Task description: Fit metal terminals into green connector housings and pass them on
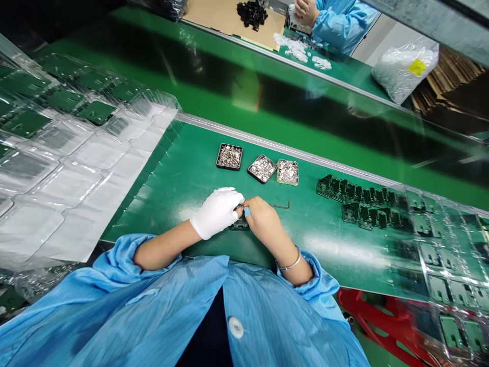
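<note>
My left hand [218, 213], in a white glove with bare fingertips, is closed over the edge of a small dark green circuit board [240, 224] in front of my body. Fingers of my right hand [263, 218] are pinched together above the same board, meeting the left fingertips. This hand is bare, with a blue wrap on one finger; whatever it pinches is hidden. Just beyond it, an L-shaped hex key [283, 206] lies on the green table [183, 168]. Three small square trays of shiny metal parts, one a black tray [218, 164], are farther back.
Rows of dark green boards [353, 196] stand at the right, beside clear plastic trays [439, 250] holding boards. More clear trays [72, 168] lie at the left. Across a green belt [214, 76], a co-worker's blue sleeve [340, 25] shows. A red stool [378, 316] is below right.
</note>
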`<state>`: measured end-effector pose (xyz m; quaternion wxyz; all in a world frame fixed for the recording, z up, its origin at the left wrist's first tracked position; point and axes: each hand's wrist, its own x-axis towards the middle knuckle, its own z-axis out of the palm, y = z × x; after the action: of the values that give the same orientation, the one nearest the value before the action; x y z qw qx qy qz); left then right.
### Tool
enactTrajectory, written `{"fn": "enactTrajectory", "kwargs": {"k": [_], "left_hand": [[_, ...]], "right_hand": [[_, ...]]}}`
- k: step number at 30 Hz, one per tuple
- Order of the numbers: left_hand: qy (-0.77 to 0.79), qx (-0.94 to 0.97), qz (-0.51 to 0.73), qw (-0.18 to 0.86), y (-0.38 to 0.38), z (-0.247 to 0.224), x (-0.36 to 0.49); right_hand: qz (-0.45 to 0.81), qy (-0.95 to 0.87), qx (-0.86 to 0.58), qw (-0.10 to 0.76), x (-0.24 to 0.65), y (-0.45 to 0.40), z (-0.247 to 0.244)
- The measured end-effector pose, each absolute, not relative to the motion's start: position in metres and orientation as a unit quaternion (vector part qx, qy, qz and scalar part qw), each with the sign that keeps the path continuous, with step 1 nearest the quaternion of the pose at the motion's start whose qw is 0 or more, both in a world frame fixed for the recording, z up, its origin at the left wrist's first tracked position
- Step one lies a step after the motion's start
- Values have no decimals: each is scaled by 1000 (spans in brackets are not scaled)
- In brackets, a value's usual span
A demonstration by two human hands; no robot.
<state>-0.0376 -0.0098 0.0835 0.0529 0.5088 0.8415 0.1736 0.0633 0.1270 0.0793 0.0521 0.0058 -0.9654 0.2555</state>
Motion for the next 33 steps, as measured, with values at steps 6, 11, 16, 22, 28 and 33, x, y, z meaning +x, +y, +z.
{"fn": "enactTrajectory", "kwargs": {"k": [6,11,16,22,28,33], "left_hand": [[821,454,332,100,-22,78,-51],[816,475,303,134,-26,71,-43],[827,456,287,162,-21,62,-35],[823,454,303,155,-22,52,-36],[816,466,311,142,-23,47,-37],[815,468,311,142,-23,49,-37]], "right_hand": [[260,-957,-114,63,64,148,75],[249,-958,-138,33,73,177,64],[209,-975,-70,-5,82,196,55],[327,-944,-43,9,84,195,47],[264,-961,-63,-45,80,179,52],[294,-951,-77,-60,78,184,56]]}}
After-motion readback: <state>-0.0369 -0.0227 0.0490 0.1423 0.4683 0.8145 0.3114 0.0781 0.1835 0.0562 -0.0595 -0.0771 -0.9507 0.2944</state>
